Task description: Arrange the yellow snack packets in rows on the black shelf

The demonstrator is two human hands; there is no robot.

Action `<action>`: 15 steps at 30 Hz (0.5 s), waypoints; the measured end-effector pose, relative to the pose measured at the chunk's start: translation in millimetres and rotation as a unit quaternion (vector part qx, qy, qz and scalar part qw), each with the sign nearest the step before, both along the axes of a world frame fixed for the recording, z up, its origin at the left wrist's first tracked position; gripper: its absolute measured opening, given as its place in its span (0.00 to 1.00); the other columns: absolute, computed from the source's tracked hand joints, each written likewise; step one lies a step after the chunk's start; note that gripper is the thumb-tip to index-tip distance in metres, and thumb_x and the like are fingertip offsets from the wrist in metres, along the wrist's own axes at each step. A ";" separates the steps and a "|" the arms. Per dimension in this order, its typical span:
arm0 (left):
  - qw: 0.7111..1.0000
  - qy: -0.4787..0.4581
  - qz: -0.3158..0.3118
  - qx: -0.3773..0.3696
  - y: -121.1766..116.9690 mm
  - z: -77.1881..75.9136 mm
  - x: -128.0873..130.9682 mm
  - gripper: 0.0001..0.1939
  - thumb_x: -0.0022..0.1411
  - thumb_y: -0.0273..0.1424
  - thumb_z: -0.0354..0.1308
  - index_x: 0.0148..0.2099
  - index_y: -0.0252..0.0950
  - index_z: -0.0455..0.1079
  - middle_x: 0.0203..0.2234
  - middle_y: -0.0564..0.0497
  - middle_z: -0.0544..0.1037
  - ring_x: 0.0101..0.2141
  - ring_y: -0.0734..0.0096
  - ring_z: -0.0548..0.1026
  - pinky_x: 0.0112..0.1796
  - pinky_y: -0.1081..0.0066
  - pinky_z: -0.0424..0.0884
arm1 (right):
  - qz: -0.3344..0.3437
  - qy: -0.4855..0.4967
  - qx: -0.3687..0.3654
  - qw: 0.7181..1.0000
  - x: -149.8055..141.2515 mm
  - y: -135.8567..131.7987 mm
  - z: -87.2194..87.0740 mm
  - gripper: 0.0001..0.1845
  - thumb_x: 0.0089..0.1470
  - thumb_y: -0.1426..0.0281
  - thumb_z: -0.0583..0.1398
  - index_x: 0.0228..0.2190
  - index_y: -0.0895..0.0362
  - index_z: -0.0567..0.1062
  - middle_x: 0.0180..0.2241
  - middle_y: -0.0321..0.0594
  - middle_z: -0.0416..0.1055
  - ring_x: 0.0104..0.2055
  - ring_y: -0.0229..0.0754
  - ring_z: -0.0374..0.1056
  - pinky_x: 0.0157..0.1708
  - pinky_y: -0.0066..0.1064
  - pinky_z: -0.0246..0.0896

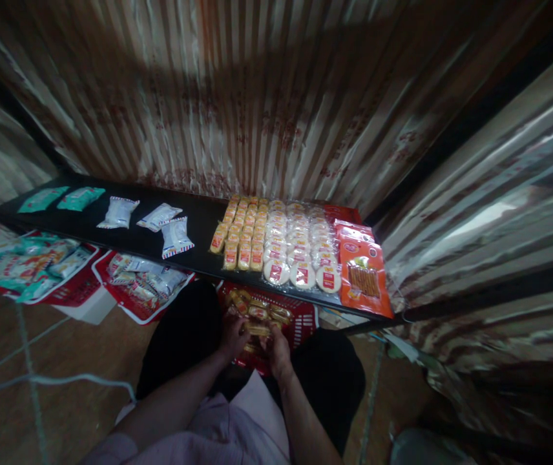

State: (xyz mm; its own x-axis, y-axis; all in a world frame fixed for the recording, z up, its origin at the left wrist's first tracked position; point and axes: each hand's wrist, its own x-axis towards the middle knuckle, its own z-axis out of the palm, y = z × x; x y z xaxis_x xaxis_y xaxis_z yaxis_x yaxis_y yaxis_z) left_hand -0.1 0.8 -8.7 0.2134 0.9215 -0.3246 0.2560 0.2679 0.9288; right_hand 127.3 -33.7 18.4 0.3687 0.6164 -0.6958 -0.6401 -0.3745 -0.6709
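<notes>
Over a red basket (305,323) between my knees, my left hand (234,337) and my right hand (277,350) are close together. Their fingers close on a yellow wrapped snack cake (257,328) from either side. More yellow wrapped cakes (280,312) lie in the basket beneath. Just above, on the black shelf (203,261), stand rows of the same kind of yellow packets (244,255). Beside them are rows of round white wrapped cakes (302,274). Fine finger placement is dim and partly hidden.
Orange snack bags (364,278) lie at the shelf's right end. White packets (177,237) and green packets (81,198) lie further left. Two more filled red baskets (80,290) sit on the tiled floor at left. Striped sheeting (257,116) hangs behind the shelf.
</notes>
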 end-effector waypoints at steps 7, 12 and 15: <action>0.991 -0.046 -0.001 -0.123 -2.6 -4.8 3.3 0.04 0.52 0.31 0.52 0.30 0.36 0.65 0.16 0.58 0.67 0.21 0.75 0.66 0.27 0.74 0.64 | -0.035 0.054 0.016 0.998 -0.3 -1.7 -4.1 0.18 0.36 0.61 0.67 0.31 0.55 0.72 0.23 0.30 0.72 0.21 0.32 0.67 0.21 0.23 0.63; 0.982 -0.065 0.024 -0.177 -1.9 -6.4 5.0 0.12 0.54 0.39 0.54 0.25 0.36 0.63 0.13 0.58 0.66 0.18 0.76 0.65 0.24 0.74 0.62 | -0.028 0.078 0.026 0.996 -1.8 -2.4 -4.2 0.19 0.36 0.62 0.68 0.31 0.55 0.70 0.23 0.31 0.73 0.22 0.34 0.69 0.23 0.23 0.66; 0.980 -0.060 0.026 -0.189 -0.1 -6.4 5.6 0.15 0.55 0.42 0.53 0.25 0.35 0.64 0.11 0.58 0.65 0.16 0.76 0.65 0.23 0.74 0.61 | -0.030 0.080 0.018 0.996 -1.7 -2.3 -4.1 0.19 0.36 0.62 0.68 0.30 0.54 0.70 0.22 0.30 0.72 0.22 0.35 0.70 0.23 0.24 0.66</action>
State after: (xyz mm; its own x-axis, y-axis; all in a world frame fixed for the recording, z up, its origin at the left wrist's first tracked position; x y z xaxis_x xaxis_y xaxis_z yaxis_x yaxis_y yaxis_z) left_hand 5.5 0.7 -15.1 0.2262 0.7510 -0.6204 0.1278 0.6085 0.7832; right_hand 125.6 -36.0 14.3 0.2917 0.6216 -0.7270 -0.7611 -0.3095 -0.5700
